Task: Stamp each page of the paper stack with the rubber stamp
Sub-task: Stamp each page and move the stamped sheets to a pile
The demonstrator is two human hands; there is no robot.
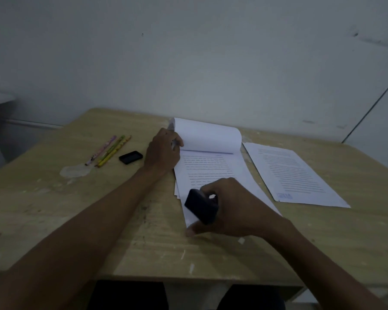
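Two hands: both are over the table (54, 209), apart from each other.
Left hand (162, 153): its fingers curl round the rolled-back pages (207, 136) and hold them up at the far end of the stack (213, 173).
Right hand (231, 206): it grips the stamp (199, 205) over the near left corner of the stack.
Stamp: black and tilted, its long side runs from far left to near right.
Stack: its long side runs away from the person.
Loose sheet (293, 173): it lies just right of the stack.
Pencils (109, 151) and black lid (130, 157): they lie left of the stack.

I see a pale, scuffed wooden table (54, 198). A stack of printed white paper (213, 168) lies at its centre, a separate printed sheet (293, 173) at three o'clock, three coloured pencils (109, 151) and a small black rectangular lid (130, 157) at ten o'clock.
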